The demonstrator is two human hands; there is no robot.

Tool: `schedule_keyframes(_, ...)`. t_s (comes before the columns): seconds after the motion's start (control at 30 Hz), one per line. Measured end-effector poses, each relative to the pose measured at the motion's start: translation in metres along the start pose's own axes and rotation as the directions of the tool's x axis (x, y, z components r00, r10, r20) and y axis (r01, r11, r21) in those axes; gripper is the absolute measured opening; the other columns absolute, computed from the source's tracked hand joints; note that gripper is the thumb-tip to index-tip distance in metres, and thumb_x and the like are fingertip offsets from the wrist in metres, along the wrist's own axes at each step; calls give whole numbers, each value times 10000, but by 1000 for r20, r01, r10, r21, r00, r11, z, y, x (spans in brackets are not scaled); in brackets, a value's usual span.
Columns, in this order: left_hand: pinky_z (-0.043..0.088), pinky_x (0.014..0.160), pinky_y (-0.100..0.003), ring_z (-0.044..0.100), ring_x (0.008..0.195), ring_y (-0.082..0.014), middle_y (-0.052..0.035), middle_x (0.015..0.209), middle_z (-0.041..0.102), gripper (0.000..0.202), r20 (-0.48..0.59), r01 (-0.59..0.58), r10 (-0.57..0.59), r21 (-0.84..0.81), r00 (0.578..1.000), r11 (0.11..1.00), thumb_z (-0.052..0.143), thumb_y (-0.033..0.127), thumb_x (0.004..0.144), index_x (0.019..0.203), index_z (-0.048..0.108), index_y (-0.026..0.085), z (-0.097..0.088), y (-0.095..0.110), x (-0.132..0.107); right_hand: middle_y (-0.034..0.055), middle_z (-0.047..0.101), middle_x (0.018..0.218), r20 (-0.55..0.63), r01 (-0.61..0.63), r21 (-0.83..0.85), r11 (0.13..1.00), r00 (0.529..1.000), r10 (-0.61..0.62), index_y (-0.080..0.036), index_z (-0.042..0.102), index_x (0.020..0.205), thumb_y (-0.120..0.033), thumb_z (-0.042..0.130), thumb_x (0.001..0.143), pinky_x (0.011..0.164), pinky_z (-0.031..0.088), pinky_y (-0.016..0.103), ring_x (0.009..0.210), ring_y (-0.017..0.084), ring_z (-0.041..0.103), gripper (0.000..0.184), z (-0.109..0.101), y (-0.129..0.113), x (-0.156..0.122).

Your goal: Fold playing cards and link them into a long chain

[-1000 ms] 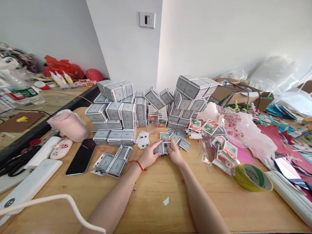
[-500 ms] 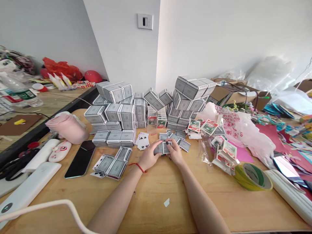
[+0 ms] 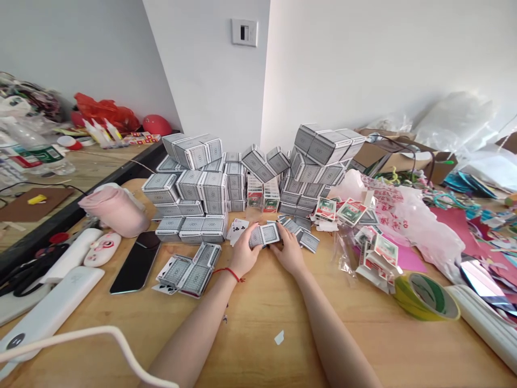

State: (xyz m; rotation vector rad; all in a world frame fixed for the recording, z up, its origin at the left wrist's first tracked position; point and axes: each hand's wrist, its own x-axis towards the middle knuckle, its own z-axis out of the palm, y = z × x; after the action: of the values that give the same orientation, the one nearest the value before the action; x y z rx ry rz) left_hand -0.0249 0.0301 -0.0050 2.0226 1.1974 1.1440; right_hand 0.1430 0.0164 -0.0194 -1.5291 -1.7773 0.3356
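Between my hands is a small piece of grey-patterned playing cards (image 3: 264, 235), joined side by side with their backs facing up. My left hand (image 3: 244, 258) grips its left end, thumb at the front edge; a red string bracelet circles that wrist. My right hand (image 3: 291, 253) closes on the right end, its fingertips partly hidden. Just behind lie loose grey-backed cards (image 3: 309, 241) and a few face-up cards (image 3: 238, 229). On the left rests a partly joined group of folded cards (image 3: 193, 270). Stacked card blocks (image 3: 204, 188) rise at the back.
More card blocks (image 3: 309, 172) stand at back right beside green-and-red card boxes (image 3: 382, 250). Yellow tape (image 3: 426, 296) lies at right. A black phone (image 3: 135, 262), a white power bank (image 3: 54, 310) and a pink pouch (image 3: 115, 207) are left. A pale cable (image 3: 117, 334) crosses the front left.
My right thumb has come off the top of the cards, and that hand now sits at their right end. The card piece is tilted, showing more of its backs. The whole view has shifted slightly.
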Motion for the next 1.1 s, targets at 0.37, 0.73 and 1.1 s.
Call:
schedule_keyframes(0.37,324,996,-397,407,1170,-212,-87,1233,465,542,-80,30,-24,75,996,997,529,81,693,1203,377,186,-4,-10,3,98,469,1004,-14,-76,-16,997,997,76,-195,534,1090,-383,660,612,802,439,386,899,247,517,529,1,1,-3)
schedule_keyframes(0.73,291,1021,-407,400,1183,-208,-62,1239,469,524,-25,32,-31,37,999,999,541,107,694,1189,404,211,-19,-25,10,-16,475,672,3,-207,378,902,975,223,-193,481,1080,-327,659,598,471,393,241,529,122,440,531,-4,8,-2)
schedule_keyframes(1.1,288,1023,-399,396,1183,-204,-62,1236,471,520,-35,31,-29,40,999,999,544,113,697,1190,407,204,-19,-25,9,-15,494,657,29,-216,456,863,973,229,-190,474,1082,-318,653,605,469,381,240,536,130,455,525,-7,2,-2)
